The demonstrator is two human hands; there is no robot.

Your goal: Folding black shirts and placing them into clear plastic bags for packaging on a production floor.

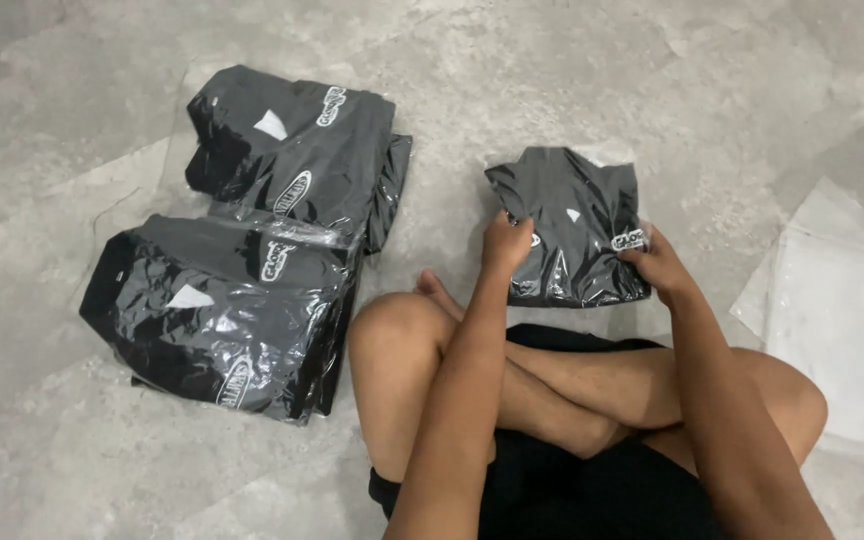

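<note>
A folded black garment in a clear plastic bag (572,215) lies on the grey floor in front of my crossed legs. My left hand (505,243) grips its near left edge. The near right corner, by a white oval print, is pinched by my right hand (658,262). Both hands hold the same packet, which sits flat or slightly lifted; I cannot tell which.
A pile of several similar bagged black garments (252,250) lies on the floor to my left. A stack of empty clear plastic bags (842,310) lies at the right edge. My bare knees (402,330) are right below the packet.
</note>
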